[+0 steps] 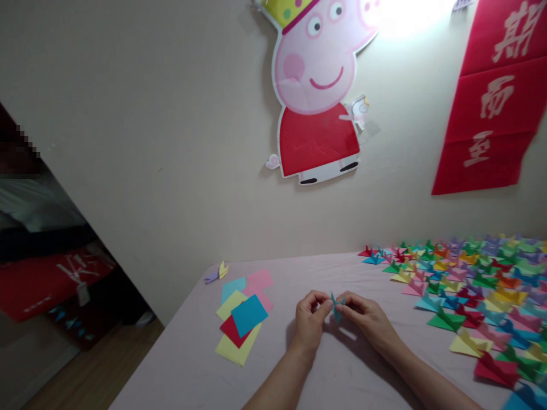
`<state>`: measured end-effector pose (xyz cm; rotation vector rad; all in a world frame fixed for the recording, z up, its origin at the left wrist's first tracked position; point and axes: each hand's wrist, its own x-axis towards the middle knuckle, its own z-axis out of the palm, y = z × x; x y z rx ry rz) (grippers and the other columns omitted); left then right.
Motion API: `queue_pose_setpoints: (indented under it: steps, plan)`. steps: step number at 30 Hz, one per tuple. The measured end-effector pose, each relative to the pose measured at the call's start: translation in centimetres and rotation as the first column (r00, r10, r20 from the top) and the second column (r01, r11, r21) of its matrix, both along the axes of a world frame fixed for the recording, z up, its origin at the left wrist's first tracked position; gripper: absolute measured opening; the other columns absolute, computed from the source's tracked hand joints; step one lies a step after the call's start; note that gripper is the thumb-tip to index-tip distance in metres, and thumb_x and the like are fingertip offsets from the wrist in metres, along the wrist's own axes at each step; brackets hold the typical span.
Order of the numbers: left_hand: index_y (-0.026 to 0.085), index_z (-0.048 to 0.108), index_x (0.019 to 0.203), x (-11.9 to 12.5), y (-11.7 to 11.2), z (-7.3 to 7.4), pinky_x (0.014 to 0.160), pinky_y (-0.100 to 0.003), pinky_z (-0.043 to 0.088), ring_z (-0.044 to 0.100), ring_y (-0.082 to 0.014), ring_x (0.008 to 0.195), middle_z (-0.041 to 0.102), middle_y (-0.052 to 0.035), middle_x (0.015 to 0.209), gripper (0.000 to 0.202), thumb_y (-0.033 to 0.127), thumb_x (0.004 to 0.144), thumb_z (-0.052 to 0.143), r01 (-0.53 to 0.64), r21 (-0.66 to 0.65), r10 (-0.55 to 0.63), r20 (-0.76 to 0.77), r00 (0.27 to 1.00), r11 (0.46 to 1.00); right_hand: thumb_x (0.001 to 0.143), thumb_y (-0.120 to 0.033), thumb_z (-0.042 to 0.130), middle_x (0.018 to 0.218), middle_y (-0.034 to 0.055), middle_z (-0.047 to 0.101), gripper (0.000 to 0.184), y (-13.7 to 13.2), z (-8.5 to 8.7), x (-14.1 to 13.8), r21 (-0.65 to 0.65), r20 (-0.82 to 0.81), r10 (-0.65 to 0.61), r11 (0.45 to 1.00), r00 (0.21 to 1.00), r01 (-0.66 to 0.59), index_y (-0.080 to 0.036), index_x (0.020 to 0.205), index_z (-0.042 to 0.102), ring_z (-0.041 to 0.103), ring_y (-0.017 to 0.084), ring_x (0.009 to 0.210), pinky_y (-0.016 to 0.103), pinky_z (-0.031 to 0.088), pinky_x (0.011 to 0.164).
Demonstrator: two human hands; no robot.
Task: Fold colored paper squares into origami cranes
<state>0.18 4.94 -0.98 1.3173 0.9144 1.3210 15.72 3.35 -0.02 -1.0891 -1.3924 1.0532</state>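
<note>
Both of my hands meet over the pink table [183, 370], pinching a small teal folded paper piece [337, 307] between them. My left hand [311, 319] grips its left side with thumb and fingers closed. Its right side is held by the curled fingers of my right hand [363, 316]. The paper piece looks like a partly folded origami crane held just above the tabletop.
A loose stack of coloured paper squares [241, 319] lies left of my hands. Two small folded pieces [217, 272] sit near the table's far left corner. Several finished origami cranes [470, 290] cover the right side. A cartoon pig cutout [318, 91] and red banner [491, 97] hang on the wall.
</note>
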Motion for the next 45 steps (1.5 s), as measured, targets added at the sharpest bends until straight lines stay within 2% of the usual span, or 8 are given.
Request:
queue_pose_setpoints:
  steps: [8,13,17,22,26,30,35,45]
  plan:
    - [0.017,0.062,0.077,0.4,-0.2,0.0,0.07,-0.027,0.04,0.05,-0.0153,0.071,0.058,0.0004,0.071,0.027,0.043,0.074,0.07,0.03,-0.008,-0.03,0.009,1.0,1.0,0.069,-0.059,0.071,0.057,-0.0035,0.054,0.042,-0.1,0.2,-0.7,-0.028,-0.005,-0.026,0.999,1.0,0.026,-0.019,0.062,0.06,0.048,0.014,0.058,0.026,0.041,0.057]
    - [0.017,0.063,0.08,0.4,-0.6,0.1,0.066,-0.026,0.039,0.049,-0.0143,0.069,0.06,0.0003,0.075,0.024,0.041,0.077,0.069,0.028,0.008,-0.027,-0.091,0.995,1.0,0.069,-0.062,0.069,0.057,-0.0041,0.052,0.043,-0.3,0.7,-0.5,-0.002,0.02,-0.067,0.998,0.998,0.067,-0.021,0.062,0.057,0.047,0.014,0.058,0.026,0.041,0.056]
    - [0.018,0.062,0.079,0.5,-0.9,0.1,0.066,-0.026,0.039,0.049,-0.0145,0.069,0.059,0.0011,0.074,0.017,0.035,0.079,0.066,-0.003,0.039,0.012,-0.22,0.975,0.999,0.07,-0.062,0.067,0.059,-0.003,0.054,0.042,-0.3,1.1,-0.3,0.017,0.041,-0.061,0.998,0.997,0.06,-0.021,0.064,0.059,0.049,0.016,0.061,0.027,0.043,0.06]
    - [0.019,0.061,0.076,0.6,-1.0,0.2,0.066,-0.026,0.038,0.05,-0.0151,0.07,0.058,0.0015,0.074,0.009,0.028,0.079,0.062,-0.042,0.077,0.06,-0.246,0.967,0.996,0.073,-0.059,0.065,0.06,-0.0036,0.052,0.04,-0.4,1.0,-0.6,0.041,0.055,-0.069,0.997,0.996,0.066,-0.021,0.064,0.057,0.048,0.015,0.061,0.027,0.042,0.059]
    - [0.02,0.058,0.072,0.7,-1.2,0.5,0.072,-0.027,0.039,0.052,-0.0165,0.077,0.058,0.001,0.077,0.007,0.022,0.079,0.06,-0.089,0.144,0.127,-0.282,0.951,0.986,0.075,-0.06,0.064,0.059,-0.0041,0.05,0.041,-0.5,0.6,-0.7,0.065,0.075,-0.098,0.994,0.992,0.093,-0.022,0.062,0.053,0.045,0.015,0.06,0.027,0.04,0.058]
    - [0.021,0.055,0.073,0.8,-1.5,0.6,0.074,-0.027,0.04,0.052,-0.0171,0.079,0.057,0.001,0.078,0.008,0.02,0.08,0.058,-0.119,0.182,0.171,-0.309,0.936,0.976,0.074,-0.062,0.066,0.058,-0.0032,0.052,0.044,-0.5,0.7,-0.7,0.062,0.023,-0.075,0.995,0.997,0.073,-0.021,0.062,0.056,0.047,0.015,0.061,0.028,0.041,0.059]
    - [0.022,0.052,0.075,0.7,-1.5,0.5,0.073,-0.026,0.04,0.05,-0.0165,0.077,0.053,0.002,0.076,0.008,0.023,0.082,0.057,-0.137,0.144,0.172,-0.264,0.949,0.98,0.065,-0.066,0.073,0.063,-0.0012,0.058,0.047,-0.1,0.7,-0.6,-0.007,-0.089,-0.045,0.999,0.995,0.045,-0.02,0.066,0.063,0.054,0.018,0.064,0.03,0.046,0.063]
    - [0.021,0.056,0.073,0.8,-1.0,-0.1,0.065,-0.025,0.037,0.047,-0.0152,0.07,0.054,0.0021,0.073,0.022,0.04,0.083,0.062,-0.104,0.099,0.127,-0.253,0.959,0.99,0.056,-0.066,0.079,0.057,-0.0024,0.057,0.05,-0.2,1.1,-0.5,-0.087,-0.141,-0.067,0.995,0.988,0.055,-0.019,0.06,0.062,0.053,0.016,0.058,0.029,0.047,0.058]
